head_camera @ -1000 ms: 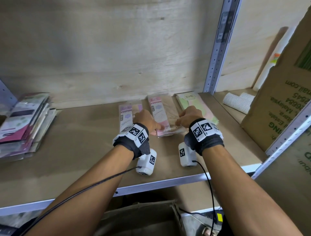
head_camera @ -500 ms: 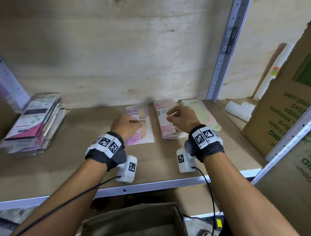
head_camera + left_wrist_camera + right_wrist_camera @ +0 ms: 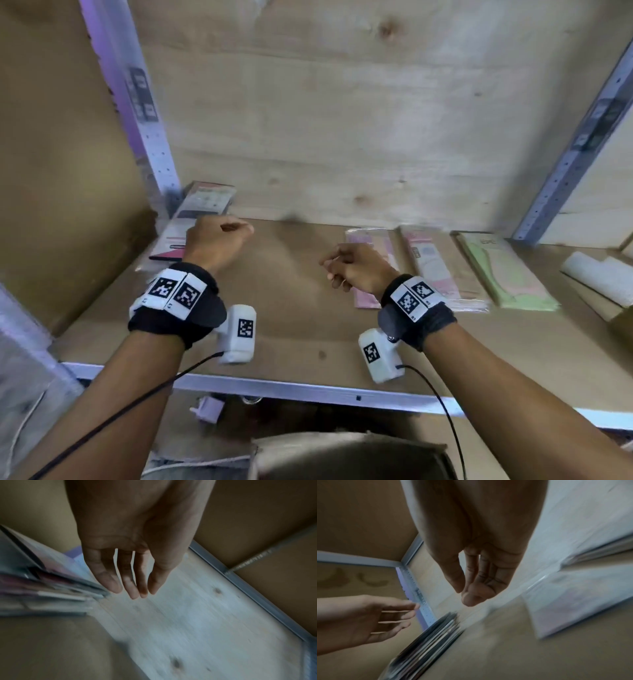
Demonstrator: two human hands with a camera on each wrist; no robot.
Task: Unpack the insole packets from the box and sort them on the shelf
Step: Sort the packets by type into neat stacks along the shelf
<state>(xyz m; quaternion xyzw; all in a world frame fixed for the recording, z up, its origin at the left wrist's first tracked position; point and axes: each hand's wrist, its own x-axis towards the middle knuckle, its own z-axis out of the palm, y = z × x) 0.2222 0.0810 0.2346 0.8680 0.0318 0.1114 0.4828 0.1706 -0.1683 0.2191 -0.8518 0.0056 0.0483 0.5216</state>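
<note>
My left hand (image 3: 233,229) hovers with loose, empty fingers just right of a mixed stack of insole packets (image 3: 202,212) at the shelf's far left. In the left wrist view the left hand (image 3: 133,592) hangs relaxed beside that stack (image 3: 51,588) without touching it. My right hand (image 3: 334,263) is empty and loosely curled over the bare middle of the shelf board (image 3: 291,308). Behind it lie three sorted piles: pink (image 3: 371,243), pink-and-brown (image 3: 431,267) and green (image 3: 503,270). The right wrist view shows the right hand (image 3: 467,596) holding nothing.
A cardboard box (image 3: 342,455) stands below the shelf's metal front edge (image 3: 308,390). A white roll (image 3: 596,274) lies past the right upright (image 3: 565,164). The left upright (image 3: 144,113) and a brown side panel close off the left end. Plywood forms the back wall.
Both hands have left the sorted piles on the right and swung left toward the mixed stack. The head view has turned left with them.
</note>
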